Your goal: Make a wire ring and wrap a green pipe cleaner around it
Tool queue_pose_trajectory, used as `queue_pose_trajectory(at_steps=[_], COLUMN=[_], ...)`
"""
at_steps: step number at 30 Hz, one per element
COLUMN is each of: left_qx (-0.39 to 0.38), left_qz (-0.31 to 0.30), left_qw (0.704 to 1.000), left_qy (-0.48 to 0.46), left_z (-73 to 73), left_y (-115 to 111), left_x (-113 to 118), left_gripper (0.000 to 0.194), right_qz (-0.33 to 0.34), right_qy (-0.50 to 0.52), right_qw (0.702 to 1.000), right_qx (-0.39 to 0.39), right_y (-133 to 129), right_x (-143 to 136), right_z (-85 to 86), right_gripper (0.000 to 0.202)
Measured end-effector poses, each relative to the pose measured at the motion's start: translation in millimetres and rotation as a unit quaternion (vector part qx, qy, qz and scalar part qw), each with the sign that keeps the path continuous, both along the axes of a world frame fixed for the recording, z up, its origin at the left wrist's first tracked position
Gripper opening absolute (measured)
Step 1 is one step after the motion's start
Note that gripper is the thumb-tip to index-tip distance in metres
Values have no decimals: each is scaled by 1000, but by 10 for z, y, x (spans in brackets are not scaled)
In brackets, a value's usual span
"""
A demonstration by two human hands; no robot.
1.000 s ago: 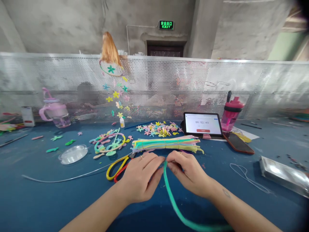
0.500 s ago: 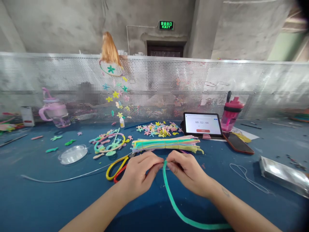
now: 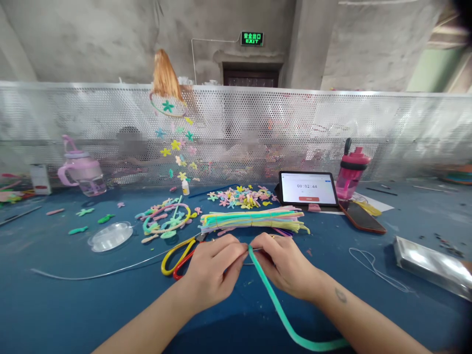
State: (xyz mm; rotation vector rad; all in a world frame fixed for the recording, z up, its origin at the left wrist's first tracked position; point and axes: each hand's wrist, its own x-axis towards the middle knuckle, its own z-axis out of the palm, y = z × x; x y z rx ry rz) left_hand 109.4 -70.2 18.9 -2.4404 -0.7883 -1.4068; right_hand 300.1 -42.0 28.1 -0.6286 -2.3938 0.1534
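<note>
My left hand is closed in a pinch on a thin wire, whose long end trails left over the blue table. Close beside it, my right hand pinches the upper end of a green pipe cleaner where it meets the wire. From there the pipe cleaner curves down under my right forearm. The fingertips of both hands nearly touch and hide the joint. Scissors with yellow and red handles lie next to my left hand. Behind both hands rests a bundle of pastel pipe cleaners.
Small coloured flower pieces and a wrapped hoop lie farther back. A clear dish is at left, a tablet, phone and pink bottle at right. A silver box sits far right.
The green pipe cleaner's hanging part has swung right and lies straighter. My right hand's fingers have shifted slightly over its upper end; my left hand has barely moved.
</note>
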Motion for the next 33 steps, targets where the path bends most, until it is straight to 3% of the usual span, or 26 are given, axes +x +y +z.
queue_pose_trajectory(at_steps=[6,17,27,33], left_qx=[59,88,29,68], left_qz=[17,56,29,49], left_qw=[998,990,998,995], left_qy=[25,93,44,49], left_z=[-18,-21,-30,-25], left_y=[-6,-44,-18,-13], left_x=[2,21,49,65], left_gripper=[21,24,15,16], right_qz=[-23,-18,24,-4], right_qy=[-21,-43,40,-6], right_qw=[999,998,997,999], right_qx=[17,47,-60,46], right_y=[20,-11,-13,15], right_x=[5,13,16,13], right_z=[-21,-17,4,3], right_gripper=[13,14,8,16])
